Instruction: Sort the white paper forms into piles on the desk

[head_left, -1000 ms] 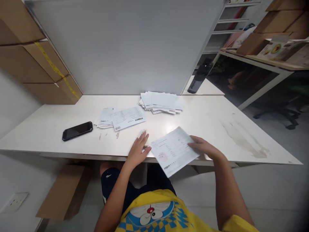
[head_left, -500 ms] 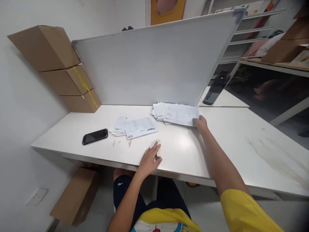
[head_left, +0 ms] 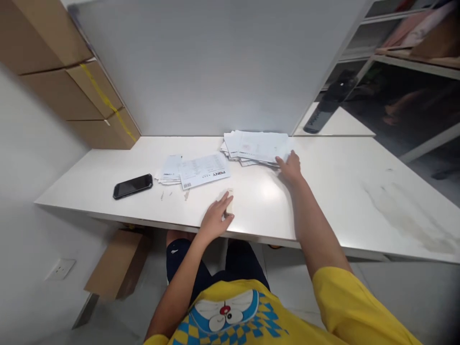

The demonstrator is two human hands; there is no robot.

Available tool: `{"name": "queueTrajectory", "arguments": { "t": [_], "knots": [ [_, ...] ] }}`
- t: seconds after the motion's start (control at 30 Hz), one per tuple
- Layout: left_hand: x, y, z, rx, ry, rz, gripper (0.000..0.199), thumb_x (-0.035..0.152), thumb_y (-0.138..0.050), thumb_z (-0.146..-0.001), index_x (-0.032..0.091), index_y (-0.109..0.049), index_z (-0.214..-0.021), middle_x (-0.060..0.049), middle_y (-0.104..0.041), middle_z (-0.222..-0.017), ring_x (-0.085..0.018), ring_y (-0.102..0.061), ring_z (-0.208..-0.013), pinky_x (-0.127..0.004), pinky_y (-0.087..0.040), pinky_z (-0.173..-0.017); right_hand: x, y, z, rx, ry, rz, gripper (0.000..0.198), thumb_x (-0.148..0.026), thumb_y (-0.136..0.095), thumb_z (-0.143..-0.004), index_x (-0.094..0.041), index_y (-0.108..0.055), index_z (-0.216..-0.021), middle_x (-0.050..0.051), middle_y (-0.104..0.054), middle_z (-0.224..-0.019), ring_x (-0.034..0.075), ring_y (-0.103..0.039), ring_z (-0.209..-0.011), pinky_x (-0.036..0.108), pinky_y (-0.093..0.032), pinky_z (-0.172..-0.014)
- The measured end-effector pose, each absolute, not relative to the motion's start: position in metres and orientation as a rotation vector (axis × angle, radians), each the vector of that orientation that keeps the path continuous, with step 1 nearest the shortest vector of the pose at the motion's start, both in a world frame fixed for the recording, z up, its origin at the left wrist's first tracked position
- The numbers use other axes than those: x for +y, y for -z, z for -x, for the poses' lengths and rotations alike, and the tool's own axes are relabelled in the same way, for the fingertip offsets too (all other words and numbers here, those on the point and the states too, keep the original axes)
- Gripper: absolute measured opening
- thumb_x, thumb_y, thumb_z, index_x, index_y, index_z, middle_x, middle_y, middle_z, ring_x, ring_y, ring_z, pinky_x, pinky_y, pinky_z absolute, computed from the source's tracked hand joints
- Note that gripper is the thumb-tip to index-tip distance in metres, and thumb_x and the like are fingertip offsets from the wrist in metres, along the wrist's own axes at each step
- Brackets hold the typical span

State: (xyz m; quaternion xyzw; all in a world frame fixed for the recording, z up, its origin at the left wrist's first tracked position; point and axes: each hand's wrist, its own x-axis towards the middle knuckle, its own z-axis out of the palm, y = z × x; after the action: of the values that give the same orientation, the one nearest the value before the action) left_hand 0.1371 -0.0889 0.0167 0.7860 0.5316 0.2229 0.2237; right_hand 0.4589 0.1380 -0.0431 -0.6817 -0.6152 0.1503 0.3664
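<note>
My left hand (head_left: 214, 219) rests near the table's front edge, its fingers closed around a small cream-coloured stapler (head_left: 230, 203) that lies on the tabletop. Part of the stapler is hidden under the fingers. At the back, my right hand (head_left: 289, 167) grips the right front corner of a printed paper sheet (head_left: 264, 146), thumb and fingers at its edge. That sheet lies on top of a loose, uneven stack of papers (head_left: 230, 155). Left of the stapler, another printed sheet (head_left: 204, 170) overlaps a smaller paper pile (head_left: 170, 168).
A black phone (head_left: 132, 186) lies at the left of the white table (head_left: 258, 206). Behind stands a large whiteboard (head_left: 215, 72), with stacked cardboard boxes (head_left: 104, 127) at left. A dark bottle (head_left: 325, 110) stands at back right. Another cardboard box (head_left: 115, 263) is below the table.
The view has tilted downward. The top sheet at my right hand now sits flatter and more in line with the stack. My left hand stays on the stapler.
</note>
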Motion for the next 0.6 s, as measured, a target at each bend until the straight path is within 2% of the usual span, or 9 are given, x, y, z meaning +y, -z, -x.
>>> {"name": "queueTrajectory", "arguments": {
  "t": [0.1,0.2,0.27,0.37,0.43,0.53,0.6],
  "knots": [
    [-0.086,-0.015,-0.132,1.402,-0.588,-2.217,0.063,0.022,-0.047,-0.09,0.03,-0.036,-0.152,0.002,-0.027,-0.161,-0.023,-0.033,-0.147,-0.044,-0.032,-0.121,0.129,0.04,-0.456,-1.577,-0.407,1.783,0.093,-0.061,-0.054,-0.082,-0.006,-0.025,-0.15,0.026,-0.033,-0.151,0.036,-0.028,-0.142,0.05,-0.023,-0.115],
    [-0.072,-0.013,-0.115,1.51,-0.699,-2.278,0.06,0.015,-0.04,-0.09,0.034,-0.045,-0.147,0.003,-0.046,-0.152,-0.023,-0.038,-0.144,-0.048,-0.038,-0.118,0.126,0.04,-0.454,-1.549,-0.373,1.805,0.086,-0.055,-0.049,-0.086,-0.001,-0.026,-0.149,0.03,-0.035,-0.148,0.037,-0.032,-0.139,0.049,-0.027,-0.113],
    [-0.053,-0.011,-0.094,1.679,-0.792,-2.33,0.06,0.013,-0.04,-0.089,0.034,-0.048,-0.145,0.001,-0.056,-0.143,-0.026,-0.038,-0.144,-0.055,-0.033,-0.119,0.13,0.042,-0.455,-1.538,-0.323,1.844,0.085,-0.055,-0.048,-0.087,0.001,-0.027,-0.147,0.032,-0.038,-0.145,0.039,-0.036,-0.136,0.051,-0.029,-0.111],
    [-0.023,-0.006,-0.06,1.986,-0.807,-2.325,0.057,0.02,-0.049,-0.088,0.024,-0.049,-0.144,-0.008,-0.051,-0.148,-0.035,-0.027,-0.148,-0.064,-0.021,-0.12,0.139,0.044,-0.456,-1.533,-0.252,1.9,0.086,-0.058,-0.05,-0.086,0.002,-0.031,-0.145,0.034,-0.041,-0.14,0.043,-0.039,-0.131,0.056,-0.029,-0.108],
    [-0.009,0.0,-0.042,2.204,-0.776,-2.194,0.057,0.027,-0.052,-0.088,0.017,-0.049,-0.144,-0.014,-0.044,-0.152,-0.04,-0.024,-0.148,-0.068,-0.022,-0.117,0.141,0.041,-0.455,-1.513,-0.208,1.895,0.083,-0.057,-0.049,-0.087,0.001,-0.033,-0.143,0.033,-0.04,-0.141,0.043,-0.037,-0.131,0.058,-0.029,-0.108],
    [-0.003,0.01,-0.032,2.327,-0.771,-2.132,0.047,0.026,-0.046,-0.091,0.016,-0.057,-0.135,-0.016,-0.054,-0.144,-0.037,-0.039,-0.142,-0.066,-0.027,-0.115,0.132,0.027,-0.449,-1.469,-0.122,1.799,0.068,-0.053,-0.045,-0.091,-0.006,-0.042,-0.14,0.029,-0.038,-0.144,0.041,-0.033,-0.136,0.057,-0.026,-0.11],
    [-0.005,0.013,-0.034,2.283,-0.811,-2.211,0.041,0.023,-0.041,-0.093,0.018,-0.064,-0.126,-0.013,-0.064,-0.133,-0.032,-0.053,-0.131,-0.059,-0.031,-0.116,0.121,0.012,-0.438,-1.436,-0.157,1.713,0.056,-0.052,-0.042,-0.093,-0.012,-0.051,-0.131,0.025,-0.047,-0.137,0.038,-0.038,-0.132,0.055,-0.029,-0.11]
  ]
}}
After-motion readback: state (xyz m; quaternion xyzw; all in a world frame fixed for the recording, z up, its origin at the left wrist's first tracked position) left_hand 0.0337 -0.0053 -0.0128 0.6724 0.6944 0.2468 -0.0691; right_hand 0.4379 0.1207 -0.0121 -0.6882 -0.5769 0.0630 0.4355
